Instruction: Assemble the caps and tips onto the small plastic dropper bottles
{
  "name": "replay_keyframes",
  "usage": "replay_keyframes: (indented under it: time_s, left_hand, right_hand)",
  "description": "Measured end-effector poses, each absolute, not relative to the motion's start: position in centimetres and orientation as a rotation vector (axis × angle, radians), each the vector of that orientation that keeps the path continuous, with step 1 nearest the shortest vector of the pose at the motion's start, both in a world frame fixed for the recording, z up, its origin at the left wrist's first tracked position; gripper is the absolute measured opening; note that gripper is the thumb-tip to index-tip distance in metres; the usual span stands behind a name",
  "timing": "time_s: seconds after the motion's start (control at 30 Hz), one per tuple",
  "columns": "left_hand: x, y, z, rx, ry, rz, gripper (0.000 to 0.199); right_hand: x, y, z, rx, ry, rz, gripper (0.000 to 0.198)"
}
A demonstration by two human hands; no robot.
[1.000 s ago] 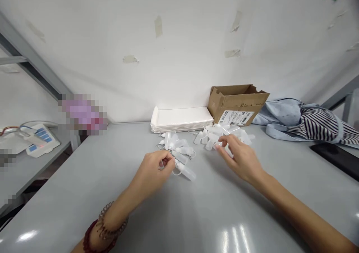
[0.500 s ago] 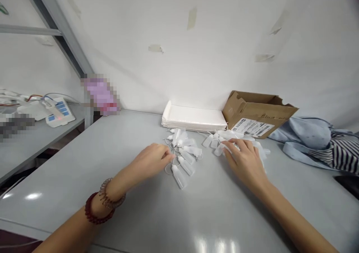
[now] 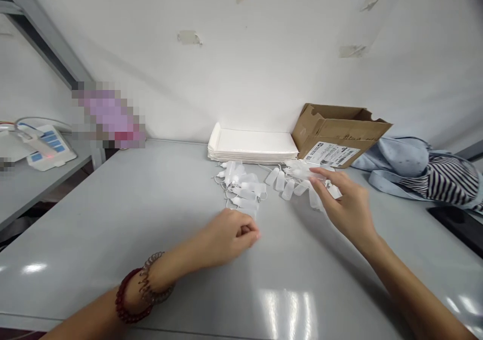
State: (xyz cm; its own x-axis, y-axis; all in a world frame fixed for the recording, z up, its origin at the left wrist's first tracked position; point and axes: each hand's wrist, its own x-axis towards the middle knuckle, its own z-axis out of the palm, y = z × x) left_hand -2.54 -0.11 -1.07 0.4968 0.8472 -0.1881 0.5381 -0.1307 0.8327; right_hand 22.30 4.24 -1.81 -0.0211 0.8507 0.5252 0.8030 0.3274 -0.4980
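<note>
Small translucent plastic squeeze bottles with tethered caps lie in two groups. My left hand (image 3: 232, 235) is closed, fingers curled, at the near edge of the left group of squeeze bottles (image 3: 243, 191); nothing shows in it. Over the right group of squeeze bottles (image 3: 287, 189), my right hand (image 3: 349, 204) pinches a clear squeeze bottle (image 3: 302, 171) between thumb and fingertips. Part of that bottle blends into the ones behind it.
Behind the bottles lies a stack of white padded envelopes (image 3: 254, 146), beside an open cardboard box (image 3: 341, 134) with a label. A light blue bag (image 3: 400, 161) and a dark flat object (image 3: 458, 229) are to the right. All rest on a grey table (image 3: 151, 204).
My left hand has moved right and toward me, off the left group's side. My right hand has come up slightly, now pinching a bottle. The camera view has shifted.
</note>
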Motion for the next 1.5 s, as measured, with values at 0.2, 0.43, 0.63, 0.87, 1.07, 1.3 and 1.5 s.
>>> replay_keyframes:
  time_s: [0.2, 0.43, 0.63, 0.87, 1.07, 1.3, 1.5]
  left_hand:
    - [-2.6, 0.2, -0.4, 1.451, 1.049, 0.503, 0.022]
    - [-3.1, 0.0, 0.1, 1.33, 0.85, 0.811, 0.068]
    - [-3.1, 0.1, -0.1, 1.414, 0.912, 0.845, 0.045]
    - [-2.7, -0.2, -0.3, 1.561, 1.018, 0.877, 0.021]
    - [-2.3, -0.3, -0.2, 1.476, 1.28, 0.841, 0.017]
    - [-2.1, -1.0, 0.3, 1.648, 1.286, 0.851, 0.01]
    - [-2.3, -1.1, 0.5, 1.568, 1.169, 0.872, 0.01]
  right_hand:
    - [20.8, 1.7, -0.8, -1.285, -1.523, 0.836, 0.022]
    - [19.5, 0.3, -1.3, -1.069, -1.381, 1.455, 0.021]
    - [18.4, 0.0, -1.4, -0.95, -1.171, 1.731, 0.027]
    - [18.7, 0.5, -1.3, -1.006, -1.092, 1.672, 0.03]
    - [19.0, 0.7, -1.6, -1.104, -1.235, 1.462, 0.036]
    - [19.2, 0.0, -1.6, -1.227, -1.385, 1.239, 0.025]
    - [18.9, -0.3, -1.2, -1.201, -1.426, 1.253, 0.024]
